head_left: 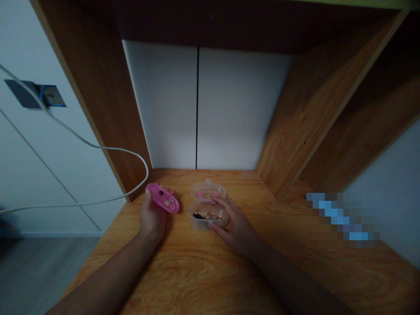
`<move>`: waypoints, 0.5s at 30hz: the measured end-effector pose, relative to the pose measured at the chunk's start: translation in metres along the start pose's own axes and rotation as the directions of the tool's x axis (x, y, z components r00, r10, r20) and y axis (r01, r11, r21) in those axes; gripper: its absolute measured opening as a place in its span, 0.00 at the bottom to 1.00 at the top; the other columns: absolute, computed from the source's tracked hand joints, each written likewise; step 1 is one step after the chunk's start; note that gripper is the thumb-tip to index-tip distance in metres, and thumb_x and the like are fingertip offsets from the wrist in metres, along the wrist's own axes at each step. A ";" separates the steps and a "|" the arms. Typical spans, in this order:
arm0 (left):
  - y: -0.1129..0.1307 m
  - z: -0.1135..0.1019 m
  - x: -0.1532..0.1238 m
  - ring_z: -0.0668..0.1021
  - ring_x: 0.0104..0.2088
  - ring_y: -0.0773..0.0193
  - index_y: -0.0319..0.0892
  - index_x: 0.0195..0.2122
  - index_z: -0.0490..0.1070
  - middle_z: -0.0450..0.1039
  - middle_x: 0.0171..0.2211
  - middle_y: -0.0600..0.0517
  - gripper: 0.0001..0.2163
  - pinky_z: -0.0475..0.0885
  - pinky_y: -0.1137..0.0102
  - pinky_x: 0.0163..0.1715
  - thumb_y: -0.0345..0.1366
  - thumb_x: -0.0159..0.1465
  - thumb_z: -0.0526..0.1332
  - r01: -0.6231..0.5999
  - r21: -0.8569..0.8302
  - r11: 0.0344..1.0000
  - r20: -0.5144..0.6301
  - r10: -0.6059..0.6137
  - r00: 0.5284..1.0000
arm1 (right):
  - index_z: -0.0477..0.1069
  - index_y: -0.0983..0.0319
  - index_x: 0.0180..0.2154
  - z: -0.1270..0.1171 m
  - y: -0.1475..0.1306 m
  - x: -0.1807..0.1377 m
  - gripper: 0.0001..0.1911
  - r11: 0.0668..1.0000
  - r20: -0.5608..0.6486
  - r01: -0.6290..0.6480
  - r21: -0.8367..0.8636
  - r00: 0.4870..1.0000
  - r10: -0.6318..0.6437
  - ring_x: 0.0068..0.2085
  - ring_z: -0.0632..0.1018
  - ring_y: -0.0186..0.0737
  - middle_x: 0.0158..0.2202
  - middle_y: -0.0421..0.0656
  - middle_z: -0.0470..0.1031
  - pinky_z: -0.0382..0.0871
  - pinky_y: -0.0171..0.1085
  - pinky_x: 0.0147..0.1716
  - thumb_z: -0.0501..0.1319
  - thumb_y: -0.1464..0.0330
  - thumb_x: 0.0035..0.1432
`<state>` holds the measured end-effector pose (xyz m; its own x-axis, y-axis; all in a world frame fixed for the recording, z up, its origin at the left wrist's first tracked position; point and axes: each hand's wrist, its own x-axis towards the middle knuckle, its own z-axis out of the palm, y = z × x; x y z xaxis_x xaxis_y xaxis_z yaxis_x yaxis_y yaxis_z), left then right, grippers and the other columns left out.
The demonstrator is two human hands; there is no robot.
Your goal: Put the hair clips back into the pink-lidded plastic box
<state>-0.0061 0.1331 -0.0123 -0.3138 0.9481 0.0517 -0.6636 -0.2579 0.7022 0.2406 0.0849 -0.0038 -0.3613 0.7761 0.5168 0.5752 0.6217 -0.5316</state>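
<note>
Above the wood-grain board [190,271], left of centre, my left hand [152,218] grips a shallow pink plastic oval tray [156,195]: thumb over the left end, fingers behind. The tray is tilted, right end lower. A small dark square piece [161,192] and several small pale ring-shaped pieces [171,200] show on its face; whether these are loose or fixed, I cannot tell.

To the right, my right hand [241,232] grips a clear oval plastic box [198,225] standing on the board: thumb at the front rim, fingers near the hinge line. The clear oval lid [208,191], with pink parts showing, stands open behind the box. Inside lie a small black piece [197,215] and thin gold-coloured pieces [213,216], too small to identify.

Cautions, in my judgement:
- Further tilt of the tray could let any loose piece slide off the lower end.
- Excess thumb pressure on the front rim could tip the light box and spill its contents.
- A knock to the lid could drop it onto my fingers.
- The thin white cable [124,150] loops near the tray; a snag would jolt my grip.

Further out, a white back panel [229,113] stands between wooden uprights [305,118].
</note>
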 end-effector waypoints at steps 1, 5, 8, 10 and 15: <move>0.001 -0.001 0.002 0.81 0.38 0.58 0.44 0.47 0.71 0.76 0.34 0.52 0.20 0.76 0.62 0.42 0.54 0.63 0.62 0.005 0.009 1.000 -0.012 -0.005 1.000 | 0.57 0.54 0.63 0.000 0.000 0.000 0.35 1.000 0.001 0.008 0.002 1.000 -0.008 0.63 0.67 0.50 0.58 0.47 0.71 0.61 0.54 0.62 0.66 0.70 0.57; 0.001 -0.003 0.007 0.81 0.37 0.59 0.46 0.52 0.69 0.76 0.36 0.52 0.20 0.77 0.65 0.38 0.52 0.65 0.60 0.041 0.018 0.999 -0.047 -0.040 0.998 | 0.58 0.53 0.62 0.000 -0.001 0.001 0.34 1.000 0.004 0.015 0.008 1.000 -0.015 0.62 0.68 0.51 0.56 0.47 0.72 0.61 0.54 0.61 0.66 0.71 0.56; 0.000 -0.003 0.007 0.81 0.37 0.60 0.48 0.54 0.68 0.76 0.38 0.51 0.20 0.77 0.66 0.36 0.51 0.66 0.58 0.061 0.023 0.998 -0.054 -0.059 0.997 | 0.59 0.53 0.62 0.000 -0.001 0.002 0.35 1.000 0.004 0.006 0.003 1.000 -0.006 0.62 0.68 0.50 0.56 0.46 0.72 0.61 0.54 0.61 0.67 0.70 0.56; -0.002 -0.002 0.007 0.81 0.37 0.60 0.49 0.56 0.67 0.76 0.39 0.51 0.20 0.77 0.67 0.36 0.51 0.67 0.57 0.058 0.048 0.997 -0.057 -0.055 0.997 | 0.59 0.53 0.62 0.000 -0.001 0.002 0.34 1.000 0.007 0.004 -0.001 1.000 -0.004 0.62 0.68 0.50 0.57 0.46 0.72 0.61 0.54 0.61 0.67 0.70 0.57; -0.004 -0.001 0.006 0.81 0.36 0.62 0.49 0.57 0.67 0.76 0.38 0.52 0.22 0.77 0.67 0.37 0.52 0.66 0.59 -0.007 0.107 0.994 -0.043 0.012 0.999 | 0.61 0.54 0.60 0.001 0.001 0.001 0.31 1.000 0.002 0.015 -0.020 1.000 -0.015 0.61 0.69 0.51 0.57 0.47 0.72 0.62 0.54 0.61 0.67 0.69 0.57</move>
<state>-0.0062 0.1394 -0.0154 -0.3505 0.9361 0.0294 -0.5847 -0.2433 0.7739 0.2403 0.0869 -0.0047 -0.3713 0.7671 0.5232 0.5841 0.6310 -0.5106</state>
